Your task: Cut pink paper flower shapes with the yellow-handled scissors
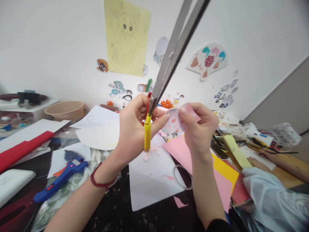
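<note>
My left hand [135, 125] is closed around scissors [166, 64] with red and yellow handles. Their long blades point up toward the camera, slightly apart. The thumb and a finger of that hand also reach the left edge of a translucent film piece [172, 120] with small red flower prints. On its other side, my right hand [199, 129] pinches the film together with a scrap of pink paper [193, 112]. Below both hands lies a white sheet [152, 180] scattered with pink paper trimmings [154, 149]. A larger pink sheet [178, 149] is partly hidden by my right forearm.
On the left are a blue glue gun [65, 178], a red strip [24, 151], a white box-like device [15, 183] and a beige bowl [64, 111]. A tape ring [182, 177] lies near my right wrist. At right, another person's sleeve [272, 196] and hands occupy the table.
</note>
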The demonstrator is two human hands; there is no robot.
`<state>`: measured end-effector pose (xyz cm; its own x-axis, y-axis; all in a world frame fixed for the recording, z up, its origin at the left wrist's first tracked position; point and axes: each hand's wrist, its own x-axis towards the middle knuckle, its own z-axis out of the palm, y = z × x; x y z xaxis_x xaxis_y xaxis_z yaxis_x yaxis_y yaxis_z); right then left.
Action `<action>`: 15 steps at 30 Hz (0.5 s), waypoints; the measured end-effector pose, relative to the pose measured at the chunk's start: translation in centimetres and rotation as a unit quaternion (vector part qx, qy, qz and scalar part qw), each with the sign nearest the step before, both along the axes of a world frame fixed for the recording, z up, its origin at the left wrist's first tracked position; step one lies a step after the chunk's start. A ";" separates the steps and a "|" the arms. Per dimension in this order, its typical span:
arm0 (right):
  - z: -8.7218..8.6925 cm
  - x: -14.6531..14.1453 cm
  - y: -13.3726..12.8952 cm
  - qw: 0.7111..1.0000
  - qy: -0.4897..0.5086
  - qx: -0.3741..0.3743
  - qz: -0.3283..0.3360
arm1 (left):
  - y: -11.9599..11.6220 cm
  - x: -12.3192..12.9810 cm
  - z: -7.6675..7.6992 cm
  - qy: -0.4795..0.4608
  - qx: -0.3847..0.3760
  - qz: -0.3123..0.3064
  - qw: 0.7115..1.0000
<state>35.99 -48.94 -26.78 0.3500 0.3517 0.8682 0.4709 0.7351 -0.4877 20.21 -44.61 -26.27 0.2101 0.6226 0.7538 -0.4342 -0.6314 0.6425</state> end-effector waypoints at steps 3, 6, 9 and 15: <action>0.1 -0.1 0.0 1.000 -0.007 -0.002 -0.018 | 0.1 0.0 0.0 0.003 -0.001 0.006 1.000; 0.2 -0.2 -0.1 0.999 -0.018 0.002 -0.030 | 0.1 0.0 0.1 0.010 -0.003 0.006 1.000; 0.2 -0.2 -0.3 0.999 -0.021 0.003 -0.026 | 0.0 0.1 0.2 0.012 -0.004 0.003 1.000; 0.2 -0.1 -0.3 0.999 -0.025 0.019 -0.031 | -0.2 0.5 0.0 -0.005 -0.031 -0.024 0.999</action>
